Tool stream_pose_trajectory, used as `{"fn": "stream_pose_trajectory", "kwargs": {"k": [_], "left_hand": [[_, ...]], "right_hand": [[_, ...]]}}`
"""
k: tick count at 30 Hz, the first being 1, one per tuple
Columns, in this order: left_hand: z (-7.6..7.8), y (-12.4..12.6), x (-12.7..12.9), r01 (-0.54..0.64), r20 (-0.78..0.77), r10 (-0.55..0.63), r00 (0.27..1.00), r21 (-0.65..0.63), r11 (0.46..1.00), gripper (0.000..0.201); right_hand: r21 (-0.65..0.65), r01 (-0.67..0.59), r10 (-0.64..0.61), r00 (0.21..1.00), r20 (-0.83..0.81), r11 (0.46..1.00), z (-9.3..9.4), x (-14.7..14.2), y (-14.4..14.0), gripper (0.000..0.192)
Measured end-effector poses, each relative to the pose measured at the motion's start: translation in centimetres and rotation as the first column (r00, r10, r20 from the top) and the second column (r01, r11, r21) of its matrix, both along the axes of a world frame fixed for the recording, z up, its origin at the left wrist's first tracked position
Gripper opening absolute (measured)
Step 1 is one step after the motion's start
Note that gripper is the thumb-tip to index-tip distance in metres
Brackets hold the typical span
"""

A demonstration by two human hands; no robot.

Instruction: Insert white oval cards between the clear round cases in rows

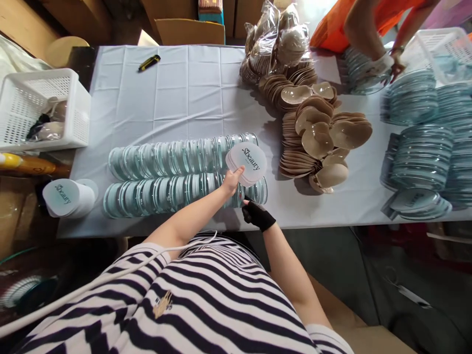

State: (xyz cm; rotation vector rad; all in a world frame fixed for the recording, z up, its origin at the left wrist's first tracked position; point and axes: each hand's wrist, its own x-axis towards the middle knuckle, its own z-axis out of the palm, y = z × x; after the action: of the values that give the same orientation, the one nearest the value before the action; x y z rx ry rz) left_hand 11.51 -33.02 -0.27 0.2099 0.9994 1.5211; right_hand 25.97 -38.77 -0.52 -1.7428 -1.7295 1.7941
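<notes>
My left hand is closed on a small stack of white rounded cards printed "beaury", held over the right end of two rows of clear plastic cases. The far row and the near row stand on edge, packed side by side. In a black glove with bare fingertips, my right hand is at the front edge of the near row towards its right end. Its fingers are curled, and the tips pinch at the rim of one case, partly hidden. Another stack of printed cards lies at the table's left edge.
Beige moulded cups are piled right of the rows, with bagged ones behind. Stacked clear cases fill the right side, where a co-worker's hand handles more. A yellow-black cutter and a white basket are on the left.
</notes>
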Motion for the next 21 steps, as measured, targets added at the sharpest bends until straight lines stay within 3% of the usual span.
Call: {"fn": "stream_pose_trajectory", "kwargs": {"k": [3, 5, 8, 11, 14, 16, 17, 18, 21], "left_hand": [[0.1, -0.3, 0.1, -0.005, -0.018, 0.005, 1.0, 0.02, 1.0, 0.04], [0.5, -1.0, -0.1, 0.023, -0.032, -0.022, 0.999, 0.034, 0.999, 0.037], [1.3, -2.4, -0.9, 0.066, -0.049, -0.065, 0.997, 0.022, 0.998, 0.033], [1.8, -3.4, -1.8, 0.061, -0.091, -0.066, 0.994, -0.053, 0.997, 0.03], [1.7, -3.7, -2.5, 0.093, -0.045, -0.096, 0.994, -0.076, 0.993, 0.029], [1.6, -3.4, -3.1, 0.062, 0.007, -0.062, 0.998, -0.059, 0.996, 0.027], [1.6, -3.2, -3.5, 0.033, 0.026, -0.032, 0.999, -0.062, 0.998, 0.025], [1.5, -3.0, -3.9, 0.002, 0.039, 0.001, 0.999, -0.077, 0.997, 0.023], [1.3, -2.5, -4.9, -0.028, 0.083, 0.037, 0.996, -0.115, 0.993, 0.021]], "right_hand": [[0.243, 0.043, -0.09, 0.978, 0.189, 0.969, 2.1, 1.1, 2.2, 0.04], [0.487, 0.134, -0.249, 0.952, 0.178, 0.863, 3.6, 1.5, 3.7, 0.048], [0.766, 0.124, -0.338, 0.932, 0.128, 0.631, 5.0, 0.5, 4.6, 0.058], [0.838, 0.014, -0.274, 0.948, 0.162, 0.545, 5.3, -2.0, 3.7, 0.054], [0.811, 0.103, -0.391, 0.906, 0.163, 0.576, 5.0, -2.9, 1.8, 0.05], [0.802, 0.187, -0.539, 0.821, 0.189, 0.567, 4.8, -1.6, -0.4, 0.052], [0.802, 0.168, -0.559, 0.796, 0.233, 0.573, 4.7, -0.5, -1.8, 0.051], [0.791, 0.101, -0.526, 0.796, 0.299, 0.603, 4.6, 0.5, -3.5, 0.049], [0.626, -0.222, -0.201, 0.823, 0.531, 0.748, 3.8, 2.2, -8.2, 0.035]]}}
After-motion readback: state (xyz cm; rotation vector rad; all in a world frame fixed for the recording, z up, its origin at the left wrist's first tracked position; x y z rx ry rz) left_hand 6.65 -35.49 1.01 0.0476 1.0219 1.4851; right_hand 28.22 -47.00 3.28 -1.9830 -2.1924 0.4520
